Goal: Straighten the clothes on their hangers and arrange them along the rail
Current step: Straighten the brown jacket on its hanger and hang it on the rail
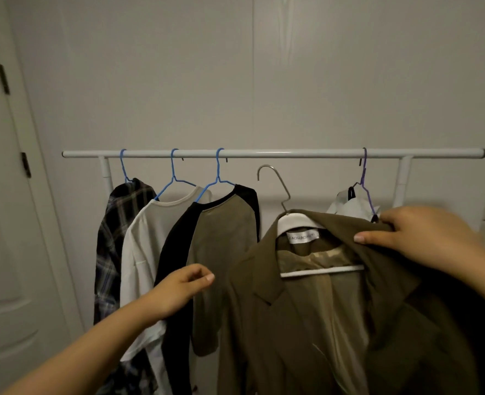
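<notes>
A white rail (292,153) runs across the wall. On blue hangers at its left hang a plaid shirt (116,238), a white T-shirt (141,252) and an olive shirt with black sleeves (221,246). At the right a purple hanger (364,178) carries a white garment (346,205). An olive blazer (321,323) sits on a white hanger with a metal hook (275,183), off the rail and just below it. My right hand (417,235) grips the blazer's right shoulder. My left hand (184,289) hovers by the left lapel, fingers loosely curled, holding nothing.
A white door (4,223) with dark hinges stands at the left. The rack's uprights (106,175) rise near both ends of the rail. A bare stretch of rail lies between the olive shirt and the purple hanger.
</notes>
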